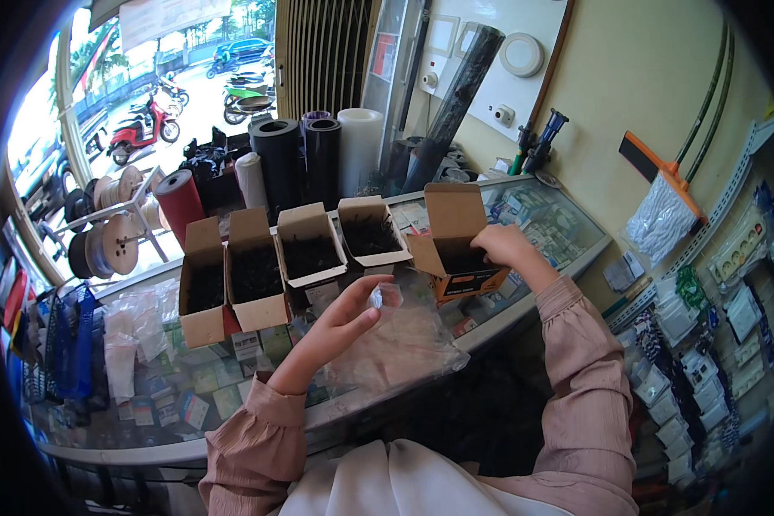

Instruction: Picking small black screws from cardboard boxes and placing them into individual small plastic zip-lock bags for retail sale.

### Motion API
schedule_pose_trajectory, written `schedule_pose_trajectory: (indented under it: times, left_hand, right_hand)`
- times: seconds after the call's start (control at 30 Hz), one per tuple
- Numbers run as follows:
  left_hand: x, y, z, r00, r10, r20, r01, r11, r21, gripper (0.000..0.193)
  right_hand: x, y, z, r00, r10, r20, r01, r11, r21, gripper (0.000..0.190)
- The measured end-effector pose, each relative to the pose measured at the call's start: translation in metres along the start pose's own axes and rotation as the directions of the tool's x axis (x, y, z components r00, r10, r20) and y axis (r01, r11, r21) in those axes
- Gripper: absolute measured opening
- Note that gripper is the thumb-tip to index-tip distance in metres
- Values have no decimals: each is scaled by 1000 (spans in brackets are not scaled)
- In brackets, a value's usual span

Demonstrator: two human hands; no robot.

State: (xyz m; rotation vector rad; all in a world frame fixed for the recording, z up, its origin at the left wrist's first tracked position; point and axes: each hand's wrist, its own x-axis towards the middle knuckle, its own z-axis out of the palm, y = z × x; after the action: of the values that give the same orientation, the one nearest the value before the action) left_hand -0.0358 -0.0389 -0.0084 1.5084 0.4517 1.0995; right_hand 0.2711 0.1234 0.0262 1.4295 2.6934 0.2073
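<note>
My left hand (pixel 342 322) pinches a small clear plastic bag (pixel 387 297) between thumb and fingers, above the glass counter. My right hand (pixel 500 245) reaches into the rightmost open cardboard box (pixel 471 284), an orange and black one that bears writing. Its fingertips are partly hidden inside, among what look like dark screws. Four-sided open boxes of similar dark screws stand in a row to the left: one box (pixel 235 319), another (pixel 258 313), a third (pixel 316 277) and a fourth (pixel 379 258). A large clear plastic bag (pixel 393 355) lies flat below my left hand.
The glass display counter (pixel 355 406) holds small packets under its top. Rolls of sheeting, including a black roll (pixel 276 161) and a red roll (pixel 180 200), stand behind the boxes. Cable spools (pixel 119 245) sit at left. A mop (pixel 661 213) and hanging packaged goods (pixel 703 374) line the right wall.
</note>
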Motion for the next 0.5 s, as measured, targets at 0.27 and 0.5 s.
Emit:
schedule_pose_trajectory:
  times: [0.27, 0.5]
  left_hand:
    - [-4, -1, -2, 998, -30, -46, 29, 999, -13, 57]
    - [-5, -2, -3, 999, -37, -21, 36, 999, -22, 59]
  right_hand:
    - [5, 4, 24, 936, -291, -197, 158, 850, -503, 9]
    - [-9, -12, -6, 963, -230, -142, 115, 823, -556, 8]
